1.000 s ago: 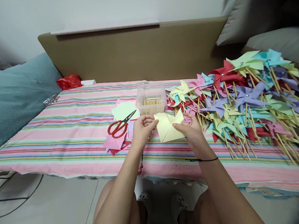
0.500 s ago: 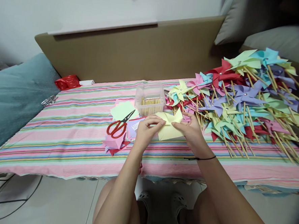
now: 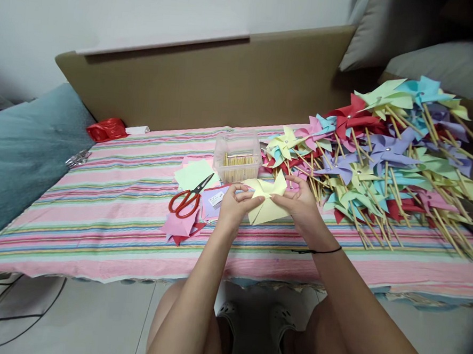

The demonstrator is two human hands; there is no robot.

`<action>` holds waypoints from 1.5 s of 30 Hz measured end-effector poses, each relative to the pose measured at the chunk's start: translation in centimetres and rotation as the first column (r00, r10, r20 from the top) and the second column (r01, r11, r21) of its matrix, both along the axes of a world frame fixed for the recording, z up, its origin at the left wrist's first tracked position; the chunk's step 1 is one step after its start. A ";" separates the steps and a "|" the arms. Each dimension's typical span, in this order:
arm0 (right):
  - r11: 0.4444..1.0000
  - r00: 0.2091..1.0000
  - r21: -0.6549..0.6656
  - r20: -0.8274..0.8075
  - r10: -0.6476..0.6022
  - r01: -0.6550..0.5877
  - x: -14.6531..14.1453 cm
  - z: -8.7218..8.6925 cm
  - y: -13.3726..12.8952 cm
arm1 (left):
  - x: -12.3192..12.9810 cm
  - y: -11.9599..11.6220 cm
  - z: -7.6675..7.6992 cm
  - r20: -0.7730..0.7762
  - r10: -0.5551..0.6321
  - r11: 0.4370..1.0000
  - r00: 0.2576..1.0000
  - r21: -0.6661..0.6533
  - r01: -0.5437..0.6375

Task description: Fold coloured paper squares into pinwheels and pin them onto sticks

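A pale yellow paper square [image 3: 267, 213], cut toward its middle with some corners folded inward, is held between my hands. My left hand [image 3: 237, 202] grips its left side, the thumb pressed near the centre. On the right side, my right hand [image 3: 299, 203] pinches the sheet, its thumb also near the middle. Just behind the sheet stands a clear plastic box [image 3: 238, 145] with many thin wooden sticks [image 3: 238, 169] inside. Red-handled scissors [image 3: 190, 196] lie left of my left hand, over coloured paper sheets [image 3: 196, 173] and a pink paper piece [image 3: 179, 224].
Finished paper pinwheels [image 3: 388, 149] on sticks are heaped at the right. A purple packet [image 3: 212, 201] with a label lies beside the scissors. A red plastic bag [image 3: 108, 130] sits at the back left near a blue cushion [image 3: 24, 164]. Striped cloth [image 3: 110, 206] covers the seat.
My left thumb has slid right toward the sheet's centre, and my left hand has shifted slightly right. The paper has tilted a little; a cut line now shows at its lower left.
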State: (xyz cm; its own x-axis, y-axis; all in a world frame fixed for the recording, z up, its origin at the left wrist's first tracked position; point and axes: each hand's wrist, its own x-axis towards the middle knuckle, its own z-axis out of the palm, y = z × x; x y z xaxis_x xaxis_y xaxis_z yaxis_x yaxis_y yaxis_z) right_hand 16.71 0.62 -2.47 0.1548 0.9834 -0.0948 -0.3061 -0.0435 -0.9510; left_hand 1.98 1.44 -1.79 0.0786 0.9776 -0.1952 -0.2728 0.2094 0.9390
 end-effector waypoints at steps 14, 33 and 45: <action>0.999 0.999 0.015 0.022 0.050 -0.050 0.0 -0.1 -0.1 | 0.0 -0.1 -0.2 -0.055 0.029 1.000 0.998 -0.004 -0.029; 0.999 0.998 -0.005 0.047 0.038 -0.038 -0.3 0.0 -0.2 | 0.9 -0.3 -0.2 -0.018 0.117 0.993 0.993 -0.028 -0.117; 0.999 0.999 -0.005 0.012 0.033 -0.033 -0.8 -0.1 -0.3 | 0.6 -0.2 -0.1 -0.041 0.142 0.989 0.989 -0.034 -0.143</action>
State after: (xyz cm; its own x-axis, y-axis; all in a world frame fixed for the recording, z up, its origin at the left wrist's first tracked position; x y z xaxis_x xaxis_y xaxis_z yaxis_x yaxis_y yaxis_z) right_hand 15.95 0.36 -2.52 0.1235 0.9875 -0.0981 -0.2930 -0.0582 -0.9543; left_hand 2.59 1.21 -1.92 -0.0692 0.9703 -0.2319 -0.2660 0.2060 0.9417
